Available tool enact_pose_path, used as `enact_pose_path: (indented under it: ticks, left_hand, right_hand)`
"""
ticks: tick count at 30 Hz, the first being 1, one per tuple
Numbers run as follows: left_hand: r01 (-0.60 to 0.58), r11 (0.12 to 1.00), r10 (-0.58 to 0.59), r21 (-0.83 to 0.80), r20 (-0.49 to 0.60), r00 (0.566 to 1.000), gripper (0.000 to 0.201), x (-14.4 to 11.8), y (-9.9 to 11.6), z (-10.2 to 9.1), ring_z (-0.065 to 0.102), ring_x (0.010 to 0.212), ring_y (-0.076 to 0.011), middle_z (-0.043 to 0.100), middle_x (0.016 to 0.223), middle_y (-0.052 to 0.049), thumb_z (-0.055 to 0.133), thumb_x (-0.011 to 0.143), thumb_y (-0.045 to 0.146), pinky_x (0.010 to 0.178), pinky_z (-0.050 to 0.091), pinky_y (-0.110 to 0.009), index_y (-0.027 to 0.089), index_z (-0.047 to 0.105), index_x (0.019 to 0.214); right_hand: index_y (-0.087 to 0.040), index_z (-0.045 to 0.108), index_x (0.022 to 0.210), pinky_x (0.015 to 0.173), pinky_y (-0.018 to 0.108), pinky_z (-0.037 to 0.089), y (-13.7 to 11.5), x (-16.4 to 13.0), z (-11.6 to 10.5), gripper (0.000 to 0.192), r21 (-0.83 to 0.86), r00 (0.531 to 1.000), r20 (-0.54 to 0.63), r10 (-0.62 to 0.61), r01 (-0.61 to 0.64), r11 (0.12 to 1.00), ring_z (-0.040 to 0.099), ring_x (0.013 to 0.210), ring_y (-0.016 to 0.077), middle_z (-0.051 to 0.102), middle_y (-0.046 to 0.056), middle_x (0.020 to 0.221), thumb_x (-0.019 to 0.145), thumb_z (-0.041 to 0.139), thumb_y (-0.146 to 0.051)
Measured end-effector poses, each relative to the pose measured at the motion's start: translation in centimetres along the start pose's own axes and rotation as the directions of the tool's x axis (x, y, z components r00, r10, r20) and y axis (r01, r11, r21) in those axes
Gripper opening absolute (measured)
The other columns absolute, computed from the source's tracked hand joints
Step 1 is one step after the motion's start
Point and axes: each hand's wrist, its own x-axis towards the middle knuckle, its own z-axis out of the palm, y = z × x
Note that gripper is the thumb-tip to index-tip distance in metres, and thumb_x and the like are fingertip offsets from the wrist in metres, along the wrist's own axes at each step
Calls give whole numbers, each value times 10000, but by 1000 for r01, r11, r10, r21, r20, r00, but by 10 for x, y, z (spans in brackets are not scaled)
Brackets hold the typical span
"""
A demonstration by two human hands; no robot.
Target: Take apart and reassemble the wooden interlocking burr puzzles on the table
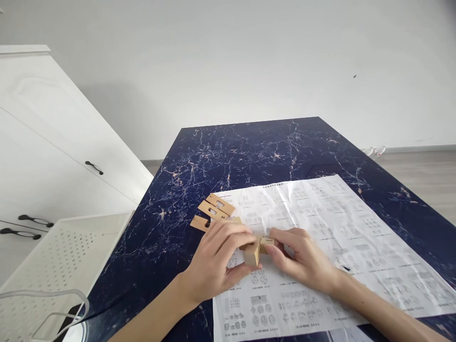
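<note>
Forearms (366,304) foremost; left fingers (228,232) curled round wooden block (252,255) — right fingers (289,237) pinching marked piece (267,243)

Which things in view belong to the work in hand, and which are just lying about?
Belonging to the work:
wooden blocks, in left hand and right hand
slotted wooden pieces, probably
printed diagram sheet

Apparently just lying about:
pale cable
small unclear white item

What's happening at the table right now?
A person has wooden blocks in both hands, the left hand and the right hand close together over a printed sheet. Whether the blocks are joined, I can't tell. Several slotted pieces lie just beyond the left hand, around the sheet's far left corner on the blue table.
</note>
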Motion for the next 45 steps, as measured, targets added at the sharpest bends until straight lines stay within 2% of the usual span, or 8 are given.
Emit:
enact_pose_path:
  ticks: [6, 11, 15, 19, 28, 37, 41, 45]
  left_hand:
    - [-25, 991, 34, 133, -61, 998, 190, -1, 5, 2, 700, 976, -234, 741, 1090, -74, 673, 1043, 349, 897, 557, -412, 217, 589, 1151]
    - [-9, 992, 17, 128, -63, 998, 184, -1, 7, 5, 690, 969, -243, 743, 1063, -77, 714, 1008, 287, 886, 538, -413, 203, 574, 1093]
    - [11, 996, -7, 92, -39, 999, 183, -1, 5, 4, 674, 983, -247, 734, 1049, -76, 708, 1000, 249, 900, 532, -412, 201, 584, 1124]
    - [129, 991, -129, -37, -2, 992, 106, -1, 3, 2, 640, 981, -246, 712, 1052, -76, 657, 1036, 293, 905, 515, -420, 213, 605, 1083]
    - [428, 848, -378, -314, 208, 902, 280, 8, 5, 0, 547, 771, -182, 609, 836, -32, 534, 1074, 407, 752, 464, -345, 208, 562, 879]
    - [519, 764, -408, -384, 337, 849, 367, 12, 8, -3, 481, 684, -149, 539, 727, 5, 537, 1064, 445, 656, 409, -301, 210, 481, 788]
    - [603, 654, -439, -456, 421, 794, 413, 14, 7, -6, 417, 627, -122, 476, 691, 29, 537, 1072, 472, 598, 353, -277, 203, 465, 767]
    - [633, 603, -450, -485, 448, 773, 446, 14, 8, -8, 369, 598, -109, 441, 665, 42, 540, 1070, 499, 566, 304, -269, 201, 451, 750]
  right_hand:
    - [-244, 339, 690, 507, 271, 280, 1, 1, 1, 442, -39, 1000, -3, 25, -25, 999, 323, 511, 111, 389, -63, 567, 1046, 552, -398]
    - [-247, 338, 673, 507, 272, 286, 0, 3, -1, 454, -55, 999, -23, 38, -39, 998, 337, 504, 116, 407, -55, 557, 1031, 561, -417]
    - [-245, 343, 670, 498, 272, 274, -2, 3, -1, 476, -108, 998, -34, -46, 42, 993, 355, 478, 112, 406, -56, 533, 1041, 570, -437]
    - [-238, 357, 701, 507, 265, 278, -2, 1, -1, 447, -182, 982, -23, -189, 182, 966, 392, 478, 105, 424, -57, 557, 1052, 593, -381]
    - [-245, 342, 739, 523, 280, 287, -4, -1, -2, 394, -207, 944, 71, -324, 331, 921, 329, 503, 111, 381, -62, 613, 1067, 532, -351]
    - [-241, 403, 748, 535, 290, 321, -12, -4, -2, 378, -115, 926, 159, -343, 362, 925, 380, 524, 125, 449, -40, 639, 1090, 478, -382]
    - [-238, 420, 768, 539, 294, 346, -15, -6, -3, 396, -102, 937, 168, -308, 327, 939, 431, 531, 132, 500, -22, 655, 1125, 425, -409]
    - [-235, 480, 813, 546, 305, 366, -18, -8, -3, 371, -125, 933, 168, -317, 339, 932, 476, 554, 153, 559, 5, 690, 1132, 389, -400]
